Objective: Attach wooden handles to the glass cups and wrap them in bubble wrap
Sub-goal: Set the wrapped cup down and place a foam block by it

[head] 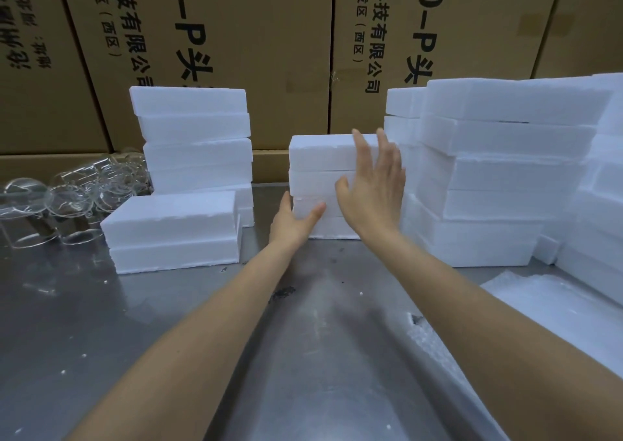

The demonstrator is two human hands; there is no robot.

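**A:** While both arms reached forward over the tabletop [320, 356], where were the hands?
**B:** Left hand [292, 219] sat low at the middle foam stack's [320, 167] left edge, thumb across its front, fingers hidden behind. Grip: couldn't tell. Right hand [374, 187] lay flat on the front, fingers straight and spread.
**A:** Cups?
**B:** Glass cups [64, 198] were clustered far left, untouched. Bubble wrap [539, 305] lay at right.

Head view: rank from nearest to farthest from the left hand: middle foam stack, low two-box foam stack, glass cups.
1. Middle foam stack: touched by the left hand.
2. Low two-box foam stack: to its left.
3. Glass cups: far left.
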